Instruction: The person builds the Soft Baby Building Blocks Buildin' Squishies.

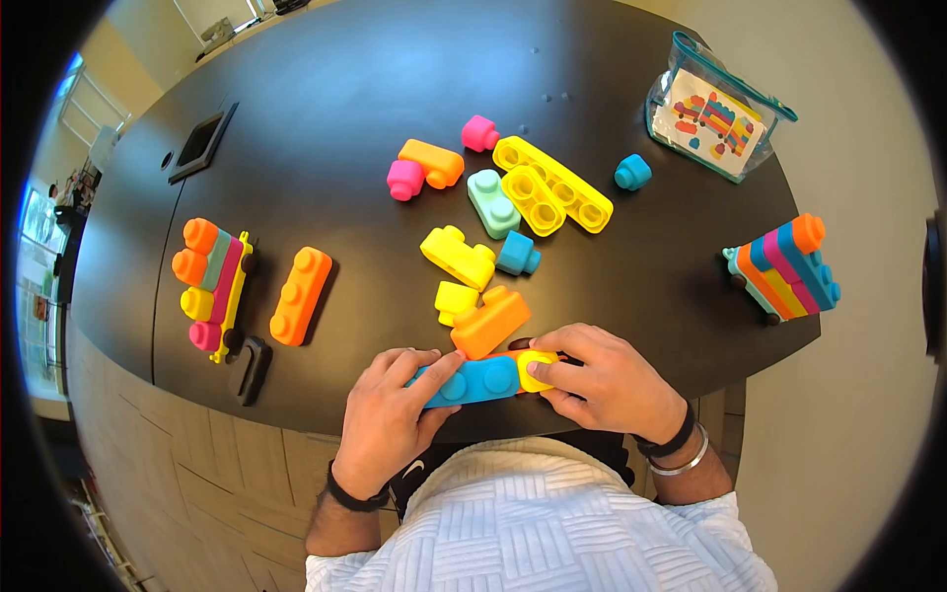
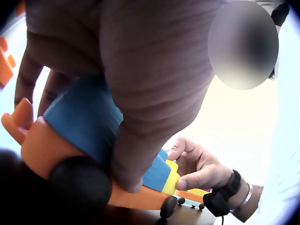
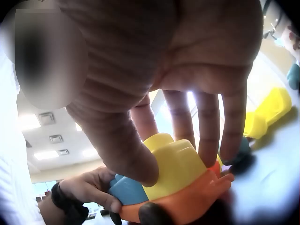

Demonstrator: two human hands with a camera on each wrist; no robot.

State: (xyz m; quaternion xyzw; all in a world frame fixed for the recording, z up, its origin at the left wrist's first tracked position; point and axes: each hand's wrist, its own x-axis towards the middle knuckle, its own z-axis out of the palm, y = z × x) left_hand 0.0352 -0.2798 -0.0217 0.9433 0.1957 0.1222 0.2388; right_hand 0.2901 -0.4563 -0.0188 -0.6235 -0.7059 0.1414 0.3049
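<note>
Near the table's front edge, a long blue block (image 1: pixel 483 379) and a small yellow block (image 1: pixel 537 369) sit side by side on an orange base with black wheels (image 2: pixel 136 199). My left hand (image 1: pixel 383 409) grips the blue block, thumb on the near side and fingers across the far side. At the other end my right hand (image 1: pixel 612 380) pinches the yellow block between thumb and fingers. In the right wrist view the yellow block (image 3: pixel 176 166) stands on the orange base, right beside the blue one. An orange block (image 1: pixel 491 324) lies just beyond the base.
Several loose blocks, including a long yellow block (image 1: pixel 582 192), lie mid-table. At left are a wheeled stack (image 1: pixel 219 281), an orange block (image 1: pixel 300 296) and a black object (image 1: pixel 250 371). Another wheeled stack (image 1: pixel 784 268) and a clear bag (image 1: pixel 715 113) stand near the right edge.
</note>
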